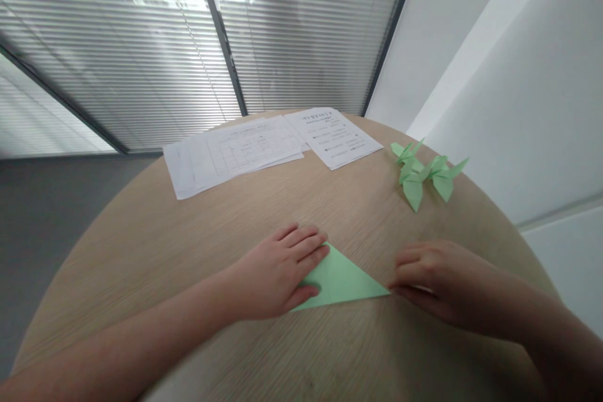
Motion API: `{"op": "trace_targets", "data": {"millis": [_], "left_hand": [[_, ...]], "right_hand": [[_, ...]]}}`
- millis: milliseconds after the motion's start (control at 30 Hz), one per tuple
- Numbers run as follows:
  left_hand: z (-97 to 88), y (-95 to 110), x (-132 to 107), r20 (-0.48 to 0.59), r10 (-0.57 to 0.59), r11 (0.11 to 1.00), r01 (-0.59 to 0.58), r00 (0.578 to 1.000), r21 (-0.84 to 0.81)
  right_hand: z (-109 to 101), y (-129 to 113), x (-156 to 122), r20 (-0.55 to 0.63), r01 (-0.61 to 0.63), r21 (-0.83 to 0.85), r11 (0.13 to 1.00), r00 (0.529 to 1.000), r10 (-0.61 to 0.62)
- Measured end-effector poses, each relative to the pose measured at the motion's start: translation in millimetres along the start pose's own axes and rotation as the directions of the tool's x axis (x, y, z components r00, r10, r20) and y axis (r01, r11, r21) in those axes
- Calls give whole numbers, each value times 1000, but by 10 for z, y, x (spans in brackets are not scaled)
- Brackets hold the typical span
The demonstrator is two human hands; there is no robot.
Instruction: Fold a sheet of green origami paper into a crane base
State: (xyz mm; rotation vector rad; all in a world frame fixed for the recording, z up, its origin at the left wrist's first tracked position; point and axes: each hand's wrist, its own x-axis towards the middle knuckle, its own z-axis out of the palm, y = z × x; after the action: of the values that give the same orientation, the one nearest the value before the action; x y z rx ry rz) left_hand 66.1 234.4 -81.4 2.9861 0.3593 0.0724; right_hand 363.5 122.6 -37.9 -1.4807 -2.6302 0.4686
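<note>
A light green sheet of origami paper [342, 279], folded into a triangle, lies flat on the wooden table. My left hand [282, 270] rests on its left part with the fingers stretched out, covering that side of the paper. At the triangle's right corner, my right hand [431, 279] has its fingertips pinched together on the paper's tip. Several finished green paper cranes [414, 179] stand beyond my right hand.
The round wooden table [226, 220] has a curved edge. Toward its far side lie white printed sheets [245, 147] and another printed page [336, 138]. Behind are window blinds [301, 44], with a white wall [527, 75] on the right.
</note>
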Motion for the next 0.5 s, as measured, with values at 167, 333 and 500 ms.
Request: {"op": "trace_targets", "data": {"millis": [167, 333, 500], "left_hand": [[-32, 108, 0, -117, 126, 992, -124, 985, 20], [-7, 334, -36, -124, 238, 968, -246, 963, -54], [19, 364, -18, -60, 210, 954, -218, 976, -204]], "right_hand": [[165, 119, 225, -176, 87, 35, 996, 981, -80], [378, 204, 325, -176, 145, -19, 989, 973, -146], [459, 185, 359, -266, 149, -62, 987, 950, -161]]}}
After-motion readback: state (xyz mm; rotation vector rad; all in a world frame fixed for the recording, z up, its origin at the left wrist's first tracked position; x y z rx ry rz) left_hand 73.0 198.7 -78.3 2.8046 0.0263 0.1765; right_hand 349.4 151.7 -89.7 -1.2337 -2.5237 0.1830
